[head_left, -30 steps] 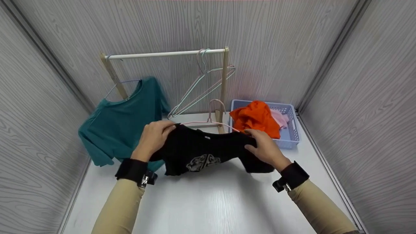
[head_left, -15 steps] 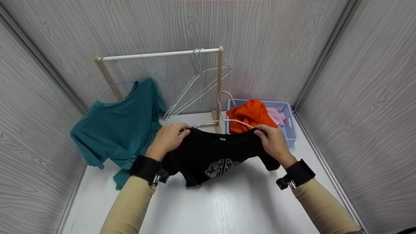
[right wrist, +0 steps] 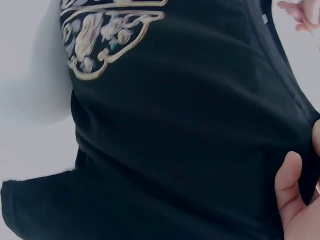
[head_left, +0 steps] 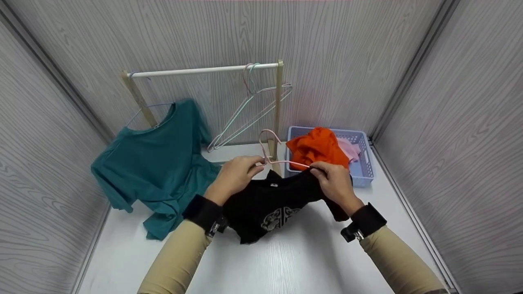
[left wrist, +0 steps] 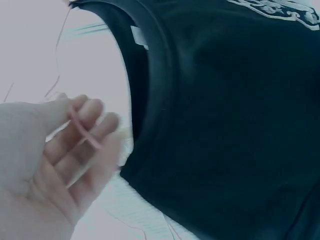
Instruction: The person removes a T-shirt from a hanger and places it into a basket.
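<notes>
A black T-shirt (head_left: 255,204) with a pale printed emblem hangs between both hands in the head view. My left hand (head_left: 237,175) pinches a pink clothes hanger (head_left: 292,163) just beside the base of its hook. The hook points up, and the right arm of the hanger runs into the shirt's shoulder. There my right hand (head_left: 335,181) grips the fabric at the collar, thumb in front. In the left wrist view, the pink wire (left wrist: 82,129) crosses the fingers, apart from the shirt's near shoulder (left wrist: 150,185). The thumb (right wrist: 289,172) presses the black cloth in the right wrist view.
A rack with a white rail (head_left: 196,71) stands behind. On its left hangs a teal shirt (head_left: 155,151); bare pink and mint hangers (head_left: 235,118) hang at its right end. A blue basket (head_left: 363,179) holds an orange garment (head_left: 322,149) and a pink cloth (head_left: 348,149).
My left hand has let go of the shirt's left shoulder and moved right to the hanger. That shoulder now sags off the hanger; my right hand keeps hold of the other side.
</notes>
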Demonstrator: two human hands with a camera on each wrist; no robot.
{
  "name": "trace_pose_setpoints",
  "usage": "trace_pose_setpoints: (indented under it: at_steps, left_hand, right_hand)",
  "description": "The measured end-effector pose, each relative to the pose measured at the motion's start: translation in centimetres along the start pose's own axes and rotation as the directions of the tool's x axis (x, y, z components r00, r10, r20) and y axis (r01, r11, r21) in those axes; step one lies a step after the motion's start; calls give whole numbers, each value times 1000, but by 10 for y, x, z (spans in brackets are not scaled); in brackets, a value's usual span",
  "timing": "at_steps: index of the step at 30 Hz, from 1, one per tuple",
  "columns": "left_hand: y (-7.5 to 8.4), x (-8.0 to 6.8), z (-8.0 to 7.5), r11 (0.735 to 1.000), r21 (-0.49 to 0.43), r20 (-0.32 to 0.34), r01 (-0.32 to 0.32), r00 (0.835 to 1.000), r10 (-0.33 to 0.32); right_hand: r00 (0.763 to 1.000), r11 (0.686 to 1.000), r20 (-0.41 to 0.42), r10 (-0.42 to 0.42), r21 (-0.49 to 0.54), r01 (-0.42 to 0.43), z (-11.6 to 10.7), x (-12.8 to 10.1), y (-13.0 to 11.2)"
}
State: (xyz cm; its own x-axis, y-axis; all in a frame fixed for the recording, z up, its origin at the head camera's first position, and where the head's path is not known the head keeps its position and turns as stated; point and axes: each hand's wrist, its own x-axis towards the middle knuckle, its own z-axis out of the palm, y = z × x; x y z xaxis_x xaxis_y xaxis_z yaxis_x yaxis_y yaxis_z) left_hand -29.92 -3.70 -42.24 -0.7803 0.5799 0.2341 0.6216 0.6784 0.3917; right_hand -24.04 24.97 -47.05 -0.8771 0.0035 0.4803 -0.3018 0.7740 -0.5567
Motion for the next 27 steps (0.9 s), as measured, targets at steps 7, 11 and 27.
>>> trace_pose_setpoints:
  at_steps: [7,11,27]
  left_hand:
    - [-4,-5,3,995,69,-74,-70,994,75]
    - [-10,-8,1,993,82,-72,-89,993,95]
    - [-41,-32,-13,995,11,-111,-101,989,102]
  right_hand:
    - [994,1000,113,-2,22,0,-2,0,7]
    - [993,999,114,-28,29,25,-7,0,17]
    - [987,989,68,-149,0,149,-23,-5,65]
